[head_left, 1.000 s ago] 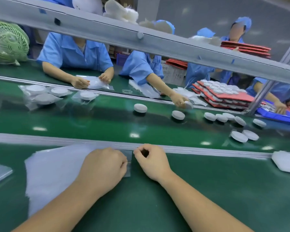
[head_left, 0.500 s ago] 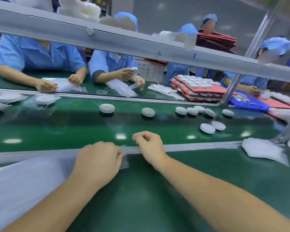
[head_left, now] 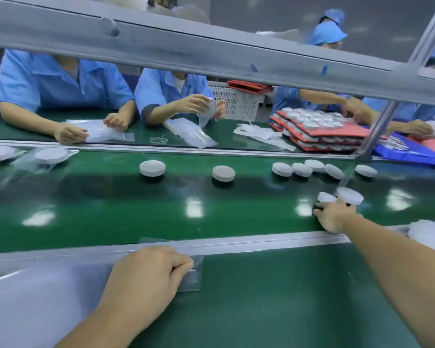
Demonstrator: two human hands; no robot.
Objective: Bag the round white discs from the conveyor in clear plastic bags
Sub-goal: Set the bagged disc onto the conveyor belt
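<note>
Several round white discs lie on the glossy green conveyor point(head_left: 111, 204), among them a lone disc point(head_left: 152, 168), a second disc point(head_left: 223, 173) and a cluster of discs point(head_left: 314, 168) further right. My right hand point(head_left: 334, 217) reaches far out over the belt, its spread fingers touching two near discs point(head_left: 349, 195) without closing round them. At the near rail my left hand point(head_left: 146, 277) pinches the edge of a clear plastic bag point(head_left: 190, 278), which comes off a flat stack of bags point(head_left: 35, 302).
Bagged discs point(head_left: 51, 156) ride the belt at far left. Across it, people in blue handle bags beside red trays of discs point(head_left: 322, 133) and a white crate point(head_left: 236, 101). A grey beam point(head_left: 211, 54) and post point(head_left: 377, 129) cross the view. More bags point(head_left: 430, 233) lie right.
My right hand has left the bag edge and stretched out to the right onto the belt, up to two discs. My left hand still holds the bag. The view has swung right.
</note>
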